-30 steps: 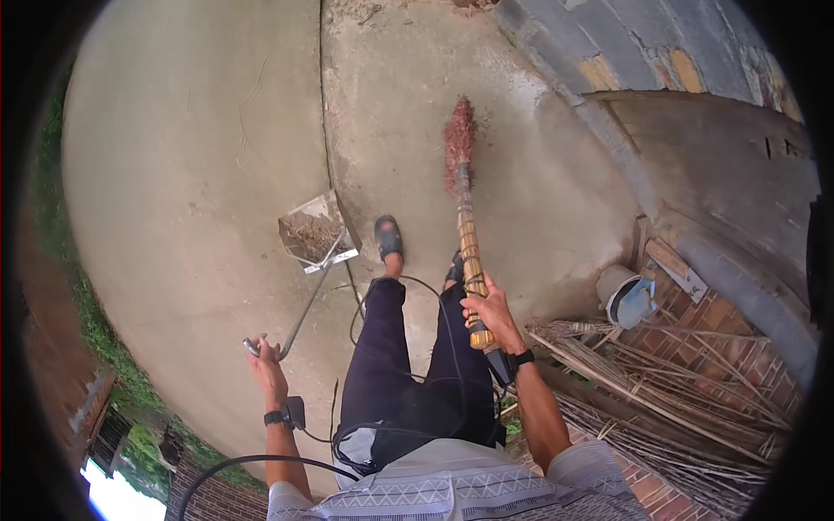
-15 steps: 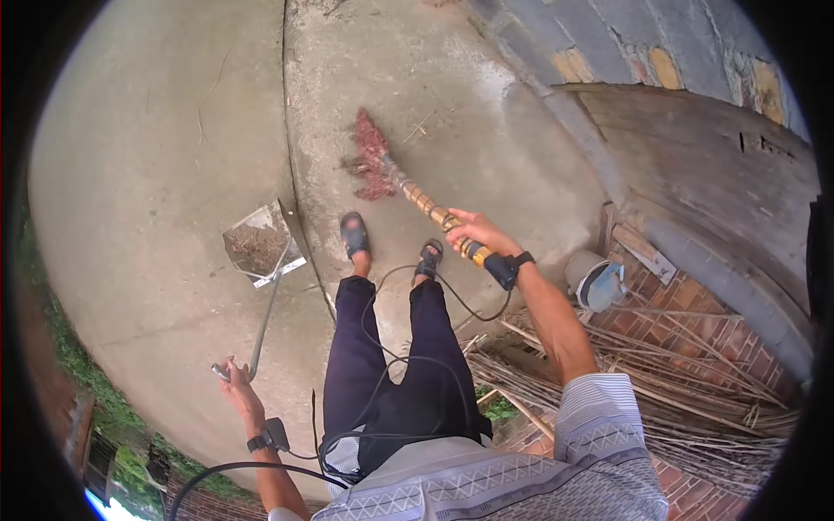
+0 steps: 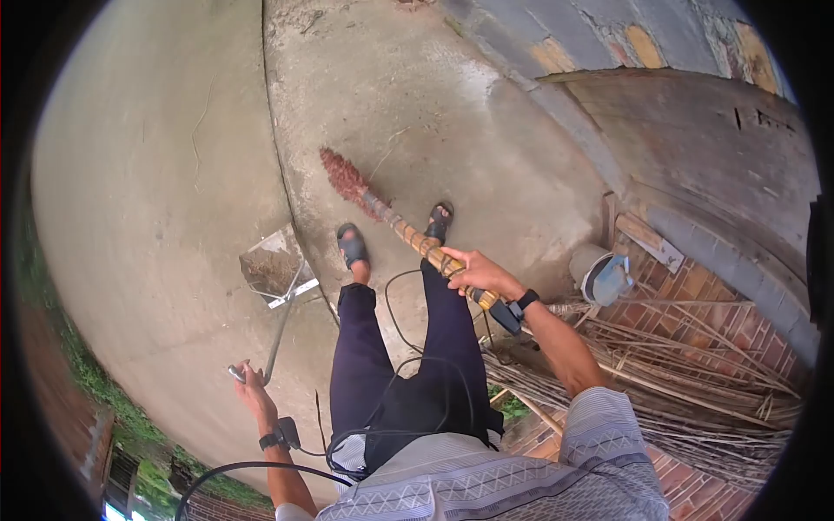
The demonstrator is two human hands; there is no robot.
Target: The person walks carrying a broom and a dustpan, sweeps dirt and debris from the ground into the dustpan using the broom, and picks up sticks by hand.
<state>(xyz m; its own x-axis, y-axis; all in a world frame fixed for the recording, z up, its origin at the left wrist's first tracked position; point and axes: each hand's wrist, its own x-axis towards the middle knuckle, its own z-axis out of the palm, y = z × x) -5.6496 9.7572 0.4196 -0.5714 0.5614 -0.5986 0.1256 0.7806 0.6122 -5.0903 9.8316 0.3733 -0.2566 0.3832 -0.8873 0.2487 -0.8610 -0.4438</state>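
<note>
My right hand (image 3: 479,271) is closed round the bound, yellowish handle of a broom (image 3: 408,233). The broom's reddish bristle head lies to the upper left, just beyond my feet, at or close to the concrete. On the left, my left hand (image 3: 254,388) grips the end of a long-handled dustpan (image 3: 306,286) by its bent metal handle. The pan rests on the floor left of my feet, with brown debris (image 3: 271,271) inside. Dark sandals (image 3: 353,246) are on my feet, between the pan and the broom.
A concrete floor (image 3: 174,200) with a long dark crack spreads ahead. To the right, a bucket (image 3: 599,276) stands beside a heap of long dry sticks (image 3: 695,382) on brick paving. A wall with a wooden panel (image 3: 695,148) borders the upper right. A black cable (image 3: 391,321) loops before my legs.
The broom head has swung left and nearer my feet, and my right hand has come down a little. One foot has stepped forward. The dustpan appears slightly lower and further right in view.
</note>
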